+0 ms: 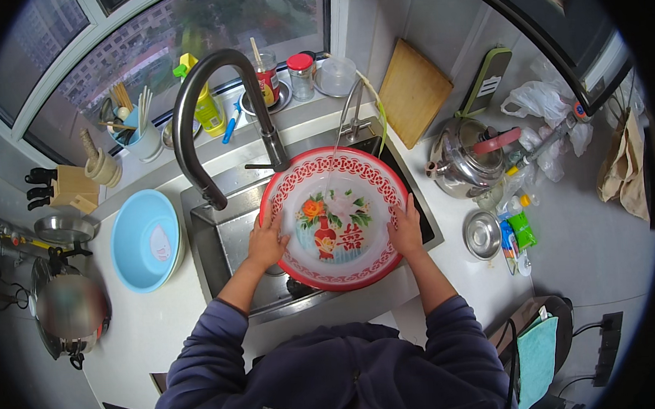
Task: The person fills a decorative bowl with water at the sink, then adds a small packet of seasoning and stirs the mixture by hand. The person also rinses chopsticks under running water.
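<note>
A red-rimmed enamel basin (340, 278) with a red lattice border and a painted vase of flowers is held over the stainless steel sink (208, 228). My left hand (266, 239) grips its left rim, thumb inside. On the right rim is my right hand (406, 228), its thumb also inside the basin. A thin stream of water runs into the basin from the small slim tap (355, 110) behind it. The large dark gooseneck faucet (214, 59) arches to the left, its spout pointing at the sink's left part. The fingers under the rim are hidden.
Light blue plastic basins (133, 250) stand left of the sink, near a knife block (73, 183). Bottles and jars line the windowsill. At the right are a wooden cutting board (413, 92), a steel kettle (465, 159) and a small metal bowl (482, 235). A lidded wok (69, 307) sits far left.
</note>
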The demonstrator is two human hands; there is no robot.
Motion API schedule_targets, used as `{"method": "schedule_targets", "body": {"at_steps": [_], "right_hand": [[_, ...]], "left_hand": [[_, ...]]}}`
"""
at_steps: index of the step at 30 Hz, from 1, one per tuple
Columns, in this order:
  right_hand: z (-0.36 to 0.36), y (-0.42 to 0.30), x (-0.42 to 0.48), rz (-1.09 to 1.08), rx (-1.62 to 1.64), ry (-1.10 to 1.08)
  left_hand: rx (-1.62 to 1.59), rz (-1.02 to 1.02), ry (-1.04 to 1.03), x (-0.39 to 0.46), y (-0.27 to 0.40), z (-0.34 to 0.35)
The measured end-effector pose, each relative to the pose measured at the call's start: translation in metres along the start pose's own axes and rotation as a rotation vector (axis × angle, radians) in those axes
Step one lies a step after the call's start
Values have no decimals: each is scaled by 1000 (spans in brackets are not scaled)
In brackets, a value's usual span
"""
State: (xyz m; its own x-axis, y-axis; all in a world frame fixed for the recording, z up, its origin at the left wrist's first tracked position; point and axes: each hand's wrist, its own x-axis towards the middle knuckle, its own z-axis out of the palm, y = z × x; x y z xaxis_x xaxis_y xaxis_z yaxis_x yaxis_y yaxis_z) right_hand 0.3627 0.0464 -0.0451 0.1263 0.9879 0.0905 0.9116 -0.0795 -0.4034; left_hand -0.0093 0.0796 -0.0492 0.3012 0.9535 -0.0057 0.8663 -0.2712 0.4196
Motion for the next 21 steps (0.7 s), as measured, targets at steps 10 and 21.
{"method": "schedule_targets", "body": {"at_steps": [10,21], "right_hand": [[3,4,5,3,-33,-10],[11,6,16,-27,-67,0]], "left_hand": [[-95,9,87,0,7,-7],[-100,34,114,-1,6,-8]]}}
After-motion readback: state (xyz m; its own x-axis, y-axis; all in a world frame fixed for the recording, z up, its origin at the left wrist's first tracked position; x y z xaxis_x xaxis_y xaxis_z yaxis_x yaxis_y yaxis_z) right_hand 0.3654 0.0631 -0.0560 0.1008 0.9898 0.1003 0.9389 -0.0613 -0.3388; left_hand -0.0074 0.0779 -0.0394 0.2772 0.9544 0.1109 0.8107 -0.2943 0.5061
